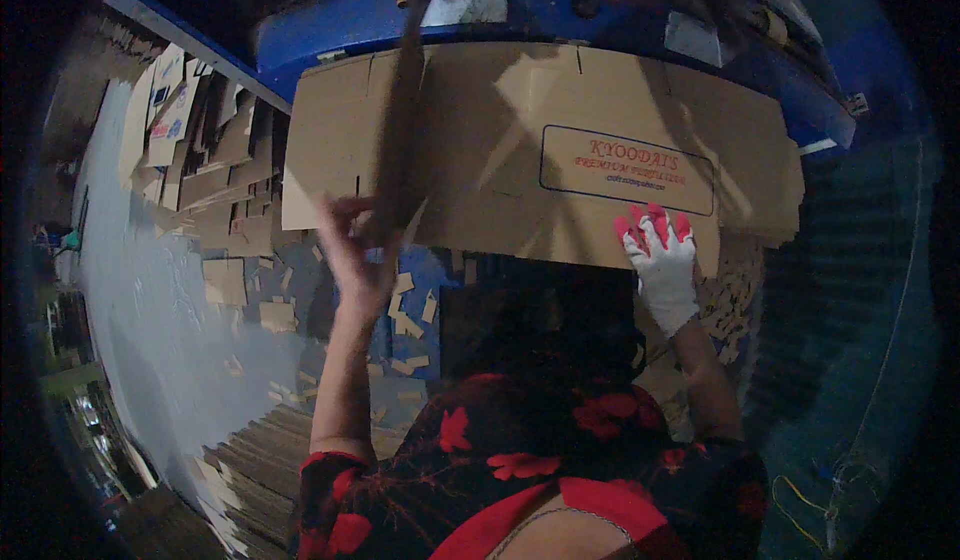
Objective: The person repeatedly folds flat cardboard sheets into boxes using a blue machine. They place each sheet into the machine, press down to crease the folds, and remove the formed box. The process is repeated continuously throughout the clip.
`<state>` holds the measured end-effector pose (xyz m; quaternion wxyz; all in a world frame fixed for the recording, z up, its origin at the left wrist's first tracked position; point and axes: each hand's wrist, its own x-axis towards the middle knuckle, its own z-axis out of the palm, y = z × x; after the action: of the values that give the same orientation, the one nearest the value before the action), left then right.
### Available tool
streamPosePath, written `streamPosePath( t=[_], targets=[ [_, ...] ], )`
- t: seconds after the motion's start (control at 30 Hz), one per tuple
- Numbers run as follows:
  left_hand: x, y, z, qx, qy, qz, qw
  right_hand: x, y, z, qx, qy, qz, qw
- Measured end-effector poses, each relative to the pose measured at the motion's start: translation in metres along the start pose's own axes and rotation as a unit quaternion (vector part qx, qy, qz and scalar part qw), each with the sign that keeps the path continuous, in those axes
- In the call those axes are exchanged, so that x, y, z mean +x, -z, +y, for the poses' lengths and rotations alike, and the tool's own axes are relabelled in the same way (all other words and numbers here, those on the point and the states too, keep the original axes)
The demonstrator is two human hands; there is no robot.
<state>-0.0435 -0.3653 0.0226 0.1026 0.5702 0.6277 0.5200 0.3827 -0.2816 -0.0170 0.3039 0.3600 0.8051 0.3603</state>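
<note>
A wide flat brown cardboard sheet [470,160] with slots cut in its far edge lies in front of me. Red and blue print in a blue frame marks its right half. My left hand [360,255], bare and slightly blurred, is at the sheet's near left edge with its fingers apart. I cannot tell whether it touches the cardboard. My right hand [660,260] wears a white glove with pink fingertips. Its fingers lie spread on the sheet's near edge, just below the print, and whatever is under that edge is hidden.
A blue machine [560,10] with metal plates runs along the sheet's far side. Stacked cardboard pieces [215,150] stand at the left. Small cardboard scraps [405,310] litter the floor, and another cardboard stack [265,460] is at lower left. A yellow cord [800,505] lies at lower right.
</note>
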Motion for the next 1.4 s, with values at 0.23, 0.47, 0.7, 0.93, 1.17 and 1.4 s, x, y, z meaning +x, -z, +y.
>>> streamPosePath(
  t=[0.23,0.47,0.7,0.93,1.17,1.4],
  targets=[
    [-0.001,-0.052,0.009,0.327,-0.178,-0.291,0.881,0.014,0.002,0.021,-0.273,0.081,0.127,0.950],
    [0.003,-0.054,0.004,0.364,-0.179,-0.324,0.855,0.006,0.034,0.032,0.423,-0.041,0.208,0.881],
    [0.020,-0.045,-0.013,0.200,-0.154,-0.144,0.957,0.010,0.050,0.039,0.375,-0.086,0.331,0.862],
    [0.018,-0.086,-0.035,0.204,-0.167,-0.075,0.962,0.033,0.001,0.011,0.318,-0.166,0.346,0.867],
    [0.024,-0.094,-0.034,0.223,-0.207,-0.067,0.950,0.042,-0.010,0.021,0.359,-0.141,0.316,0.867],
    [0.089,-0.137,-0.048,0.302,-0.247,-0.045,0.920,0.093,-0.020,0.058,0.355,-0.132,0.299,0.876]
  ],
)
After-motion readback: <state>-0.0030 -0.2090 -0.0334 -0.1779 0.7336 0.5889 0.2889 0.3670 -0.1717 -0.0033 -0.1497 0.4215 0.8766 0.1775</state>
